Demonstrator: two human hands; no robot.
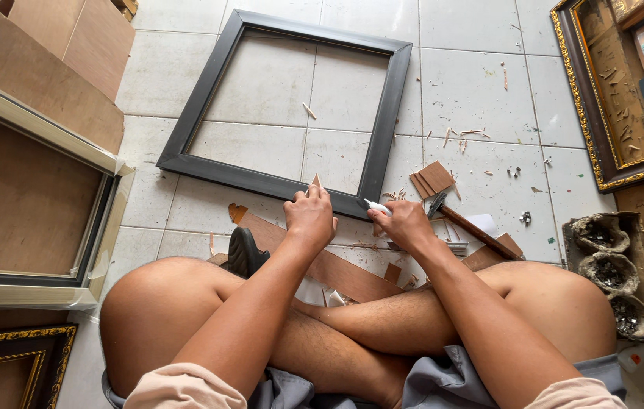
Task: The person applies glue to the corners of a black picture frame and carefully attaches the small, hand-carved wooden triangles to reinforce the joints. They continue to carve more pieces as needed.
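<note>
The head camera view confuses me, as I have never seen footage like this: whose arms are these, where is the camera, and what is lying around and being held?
There is one picture, taken by a camera worn on a person's head and looking down. So the arms and crossed legs at the bottom are that person's own, sitting on a white tiled floor.

The left hand pinches a small thin sliver of wood between its fingers. The right hand grips a small white tube.

Just beyond the hands lies an empty black picture frame. Near the right hand are a hammer, a few flat wooden pieces and scattered wood chips. At far right lie an ornate gold frame and a grey tray with small metal parts. At left, more frames lean or lie.
</note>
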